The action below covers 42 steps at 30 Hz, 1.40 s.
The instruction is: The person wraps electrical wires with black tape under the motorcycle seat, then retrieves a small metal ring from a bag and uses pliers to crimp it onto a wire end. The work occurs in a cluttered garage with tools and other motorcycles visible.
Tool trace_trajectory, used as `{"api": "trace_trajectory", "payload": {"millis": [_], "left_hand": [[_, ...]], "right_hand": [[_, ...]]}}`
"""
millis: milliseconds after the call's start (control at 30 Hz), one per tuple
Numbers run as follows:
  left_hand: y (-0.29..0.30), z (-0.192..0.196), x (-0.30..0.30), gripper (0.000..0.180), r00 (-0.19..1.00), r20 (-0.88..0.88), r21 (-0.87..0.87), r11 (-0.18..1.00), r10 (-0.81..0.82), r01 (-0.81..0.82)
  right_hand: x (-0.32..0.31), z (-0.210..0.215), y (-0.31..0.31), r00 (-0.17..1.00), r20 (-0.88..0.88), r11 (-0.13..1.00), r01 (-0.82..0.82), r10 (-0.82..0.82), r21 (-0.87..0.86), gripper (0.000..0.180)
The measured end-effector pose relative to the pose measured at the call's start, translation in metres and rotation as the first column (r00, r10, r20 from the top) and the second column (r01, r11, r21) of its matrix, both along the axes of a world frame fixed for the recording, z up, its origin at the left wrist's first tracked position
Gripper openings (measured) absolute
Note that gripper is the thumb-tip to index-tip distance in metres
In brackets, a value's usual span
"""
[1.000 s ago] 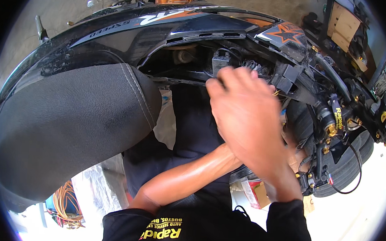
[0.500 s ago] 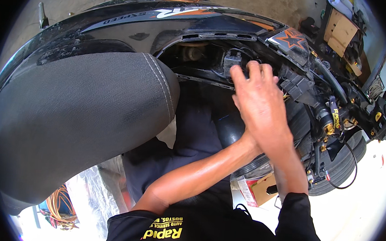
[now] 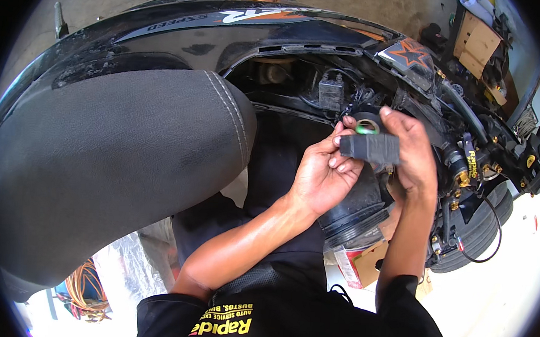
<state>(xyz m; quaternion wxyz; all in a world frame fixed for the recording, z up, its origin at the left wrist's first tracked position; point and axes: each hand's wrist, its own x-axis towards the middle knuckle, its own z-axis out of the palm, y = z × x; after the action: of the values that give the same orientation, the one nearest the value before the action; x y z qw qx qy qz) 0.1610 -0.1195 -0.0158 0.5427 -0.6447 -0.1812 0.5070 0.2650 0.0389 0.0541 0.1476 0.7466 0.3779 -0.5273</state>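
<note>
My left hand (image 3: 322, 175) pinches the left end of a small dark grey block (image 3: 370, 147) that looks wrapped in tape. My right hand (image 3: 410, 155) closes around the block's right end, and its thumb rests on a roll of black tape (image 3: 367, 120) with a green core, just above the block. Both hands are in front of the opened side of a black motorcycle (image 3: 272, 33). Behind them lie its wiring and a small boxy part (image 3: 331, 92).
The motorcycle's big black seat (image 3: 110, 159) fills the left. A black ribbed rubber duct (image 3: 357, 214) sits under my hands. The rear tyre (image 3: 482, 234), gold fittings and a hose are at the right. A cardboard box (image 3: 369, 267) lies on the floor, and coiled orange cable (image 3: 83, 287) at the lower left.
My hands were stacked and reaching into the open bodywork. They have since drawn back and apart, and the grey block and tape roll now show between them.
</note>
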Motion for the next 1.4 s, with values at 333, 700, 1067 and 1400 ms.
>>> {"api": "trace_trajectory", "payload": {"millis": [333, 700, 1067, 1400], "left_hand": [[0.012, 0.024, 0.022, 0.064, 0.990, -0.119, 0.070, 0.994, -0.075, 0.084], [0.012, 0.025, 0.068, 0.058, 0.934, -0.344, -0.005, 0.995, -0.096, 0.100], [0.011, 0.032, 0.041, 0.048, 0.765, -0.490, -0.023, 0.884, -0.418, 0.468], [-0.002, -0.001, -0.002, 0.022, 0.769, -0.515, -0.012, 0.900, -0.380, 0.436]], "right_hand": [[0.045, -0.002, -0.016, 0.860, -0.031, 0.844, -0.493, 0.510, 0.213, 0.022], [-0.105, 0.019, -0.045, -0.177, 0.269, -0.222, -0.964, 0.947, 0.147, 0.033], [-0.095, 0.003, -0.025, -0.023, 0.322, -0.060, -0.993, 0.947, 0.104, 0.028], [-0.014, 0.015, -0.001, 0.898, -0.090, 0.887, -0.403, 0.431, 0.227, 0.033]]}}
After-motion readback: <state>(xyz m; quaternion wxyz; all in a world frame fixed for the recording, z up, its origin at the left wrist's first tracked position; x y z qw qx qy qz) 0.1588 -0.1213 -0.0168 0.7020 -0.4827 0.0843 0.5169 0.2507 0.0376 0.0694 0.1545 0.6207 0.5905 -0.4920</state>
